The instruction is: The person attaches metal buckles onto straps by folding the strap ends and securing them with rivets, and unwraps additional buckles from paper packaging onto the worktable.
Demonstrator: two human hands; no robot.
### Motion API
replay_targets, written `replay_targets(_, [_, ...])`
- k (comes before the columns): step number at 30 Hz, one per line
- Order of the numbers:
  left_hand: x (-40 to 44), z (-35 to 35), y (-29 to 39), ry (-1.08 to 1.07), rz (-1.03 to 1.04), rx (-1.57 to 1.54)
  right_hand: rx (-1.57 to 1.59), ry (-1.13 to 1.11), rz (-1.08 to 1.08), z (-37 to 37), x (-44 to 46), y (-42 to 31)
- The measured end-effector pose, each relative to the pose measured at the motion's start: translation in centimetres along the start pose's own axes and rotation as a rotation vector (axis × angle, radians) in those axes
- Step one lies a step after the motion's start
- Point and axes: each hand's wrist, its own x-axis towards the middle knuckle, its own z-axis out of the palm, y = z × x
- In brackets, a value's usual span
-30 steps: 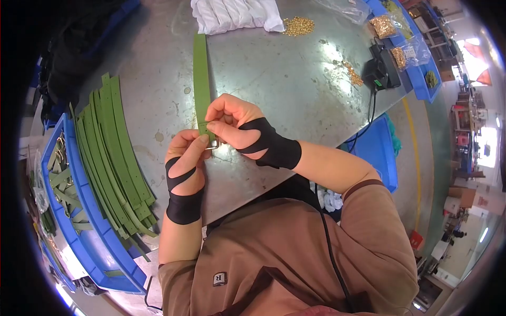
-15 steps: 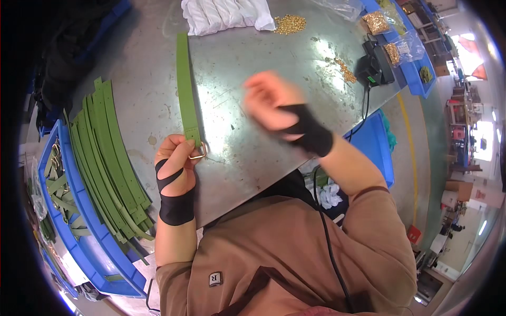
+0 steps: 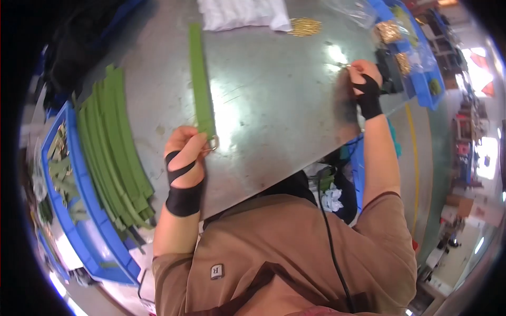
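Observation:
My left hand (image 3: pixel 188 152) is closed on the buckle end of a green belt (image 3: pixel 200 79), with the thumb on top of the strap. The metal buckle (image 3: pixel 214 142) sticks out to the right of the fingers. From there the strap runs away from me, flat along the metal table (image 3: pixel 263 95). My right hand (image 3: pixel 367 76) is stretched to the far right of the table, its fingertips pinched together near the surface. Something small and shiny shows at those fingertips, too blurred to make out. Both wrists wear black wraps.
A row of green straps (image 3: pixel 113 152) lies at the left, beside a blue bin (image 3: pixel 87 247) with belt pieces. White wrapped bundles (image 3: pixel 242 15) and a pile of small gold-coloured pieces (image 3: pixel 305 26) are at the back. Another blue bin (image 3: pixel 423 90) with bags stands right.
My right hand has swung right, from above the middle of the table to its far right, and its fingers have pinched together. My left hand keeps hold of the belt. The view has shifted slightly.

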Motion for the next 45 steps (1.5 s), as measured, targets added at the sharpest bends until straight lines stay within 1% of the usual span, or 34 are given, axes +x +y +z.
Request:
replay_targets(1, [-0.3,0.2,-0.1,0.010,0.001,0.002,-0.166,-0.085,0.060,-0.1,0.2,-0.1])
replay_targets(2, [-0.5,0.4,0.1,0.017,-0.034,0.031,-0.128,-0.044,0.002,0.0,0.0,0.3])
replay_targets(7, [-0.9,0.2,-0.3,-0.010,-0.074,-0.021,-0.019,-0.082,-0.011,-0.2,-0.6,-0.1])
replay_targets(9, [-0.9,0.2,-0.4,-0.006,-0.072,-0.023,-0.117,-0.116,-0.081,-0.4,-0.5,0.0])
replay_targets(12, [-1.0,0.7,-0.2,0.011,-0.087,-0.017,-0.101,-0.154,-0.050,-0.9,0.0,-0.1])
replay_targets(13, [-1.1,0.8,-0.1,0.029,-0.102,-0.002,-0.103,-0.155,-0.057,-1.0,0.0,-0.1])
replay_targets(15, [-1.0,0.8,-0.3,0.022,-0.091,-0.011,-0.030,-0.040,-0.134,-1.4,0.1,-0.6])
replay_targets(16, [-1.0,0.7,-0.4,0.017,-0.090,-0.012,-0.032,-0.042,-0.142,-1.5,0.1,-1.1])
replay_targets(18, [-1.0,0.9,-0.3,0.027,-0.094,-0.012,0.509,-0.185,0.191,-2.0,-0.3,-2.5])
replay_targets(19, [-1.1,1.0,-0.3,0.033,-0.101,-0.006,0.700,-0.236,0.233,-2.7,-0.6,-6.1])
replay_targets(20, [-1.1,1.0,-0.2,0.034,-0.109,-0.010,0.818,-0.321,0.280,-3.3,-0.8,-9.6])
replay_targets(22, [-1.1,1.2,-0.1,0.035,-0.102,-0.014,0.960,-0.575,0.324,-3.2,-1.8,-13.3])
replay_targets(24, [-1.1,1.1,-0.4,0.033,-0.094,-0.016,1.006,-0.798,0.392,-2.3,-3.2,-16.7])
replay_targets(26, [-1.1,1.1,-0.7,0.032,-0.082,-0.017,1.131,-0.998,0.472,-1.1,-4.8,-20.0])
replay_targets(28, [-1.1,1.2,-0.7,0.028,-0.082,-0.021,1.083,-1.137,0.525,-0.4,-5.7,-23.3])
replay_targets(29, [-1.2,1.3,-0.7,0.033,-0.081,-0.026,1.079,-1.143,0.522,0.1,-6.1,-24.4])
replay_targets(31, [-1.2,1.3,-0.7,0.018,-0.088,-0.026,1.200,-1.164,0.427,1.0,-6.6,-25.9])
replay_targets(38, [-1.4,1.5,-1.1,0.032,-0.084,-0.070,1.183,-1.224,0.474,1.1,-6.5,-27.6])
replay_targets(40, [-1.5,1.7,-1.1,0.033,-0.093,-0.019,1.128,-1.139,0.454,1.0,-6.6,-27.4])
replay_targets(42, [-1.6,1.9,-0.7,0.024,-0.093,-0.023,1.115,-1.150,0.454,1.2,-6.7,-27.3])
replay_targets(44, [-1.6,1.8,-0.9,0.018,-0.095,-0.024,1.103,-1.000,0.182,2.3,-7.6,-26.9])
replay_targets(45, [-1.5,1.6,-1.2,0.008,-0.091,-0.020,1.101,-1.009,0.181,2.5,-7.8,-26.9])
